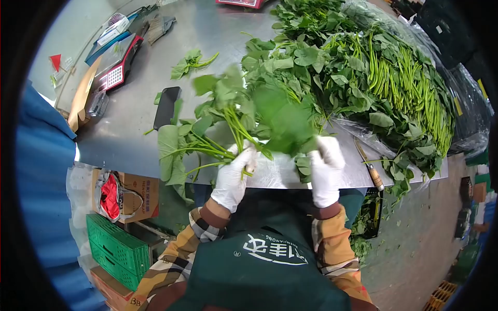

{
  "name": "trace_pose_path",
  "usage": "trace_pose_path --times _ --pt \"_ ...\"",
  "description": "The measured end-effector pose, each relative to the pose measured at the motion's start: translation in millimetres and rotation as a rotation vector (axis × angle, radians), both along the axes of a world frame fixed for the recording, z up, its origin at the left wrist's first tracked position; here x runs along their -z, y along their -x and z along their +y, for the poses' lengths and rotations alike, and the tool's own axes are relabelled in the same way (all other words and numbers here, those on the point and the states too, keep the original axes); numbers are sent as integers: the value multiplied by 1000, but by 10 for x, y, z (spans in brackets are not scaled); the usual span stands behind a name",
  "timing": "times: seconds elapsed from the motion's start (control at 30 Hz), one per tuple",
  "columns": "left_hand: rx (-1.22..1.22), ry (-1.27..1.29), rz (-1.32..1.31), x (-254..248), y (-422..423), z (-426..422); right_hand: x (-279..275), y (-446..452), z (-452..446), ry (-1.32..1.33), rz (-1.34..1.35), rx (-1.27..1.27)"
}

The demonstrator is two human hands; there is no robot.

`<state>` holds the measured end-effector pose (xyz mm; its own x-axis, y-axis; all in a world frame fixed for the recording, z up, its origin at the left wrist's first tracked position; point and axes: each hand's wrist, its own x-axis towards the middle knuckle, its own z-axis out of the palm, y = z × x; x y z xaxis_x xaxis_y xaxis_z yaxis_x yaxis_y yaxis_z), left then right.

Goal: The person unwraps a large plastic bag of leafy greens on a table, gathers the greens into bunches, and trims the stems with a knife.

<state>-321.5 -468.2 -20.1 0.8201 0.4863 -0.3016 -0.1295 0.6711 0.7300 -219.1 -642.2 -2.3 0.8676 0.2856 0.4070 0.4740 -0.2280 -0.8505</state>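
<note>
My left hand (233,176), in a white glove, is closed around the stems of a small bunch of leafy greens (231,122) that look like sweet potato leaves. Their leaves fan out upward and to the left over the table's front edge. To the right, my white-gloved right hand (327,168) has its fingers pinched at the edge of a leafy green sprig (285,122), smeared by motion. Beyond both hands, a large pile of the same greens (358,78) covers the right of the metal table (218,31), with many stems lined up.
A knife (374,176) with a wooden handle lies at the front edge, right of my right hand. A black phone (167,108), a loose sprig (194,63) and a red scale (116,72) are on the left. Green crates (116,251) and a cardboard box (142,194) stand below.
</note>
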Motion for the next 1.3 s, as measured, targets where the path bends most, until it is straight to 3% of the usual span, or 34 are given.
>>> trace_pose_path --times 0.07,0.17,0.2,0.33,0.47,0.57,0.67,0.77,0.93,0.97,1.03,1.17,1.3 --pt "33 29 31 60 4 98 -110 -54 -17 -246 263 32" --pt "123 192 -27 141 -2 160 -38 -123 -98 -116 417 29" --pt "155 256 -55 129 -7 154 -115 -89 -79 -157 610 29" --pt "189 447 -51 56 -12 73 -45 -30 -59 -227 725 -107" --pt "232 651 -346 26 -8 80 -4 -28 -23 -239 728 -158" --pt "278 724 -390 -4 -8 93 11 -35 -34 -181 708 -159" --pt "323 583 -166 221 7 118 31 -39 -18 -198 705 -162" --pt "502 192 -8 355 53 124 -38 -9 52 -249 731 -208" --pt "425 -37 159 345 52 -42 -49 23 239 -58 614 -258" --pt "444 -67 156 360 52 -44 -75 53 281 129 474 -239" --pt "479 -128 153 407 63 -37 78 87 376 -6 609 -348" --pt "576 245 -126 342 109 45 137 143 419 16 813 -319" --pt "484 576 -78 336 75 3 157 135 391 -15 778 -326"
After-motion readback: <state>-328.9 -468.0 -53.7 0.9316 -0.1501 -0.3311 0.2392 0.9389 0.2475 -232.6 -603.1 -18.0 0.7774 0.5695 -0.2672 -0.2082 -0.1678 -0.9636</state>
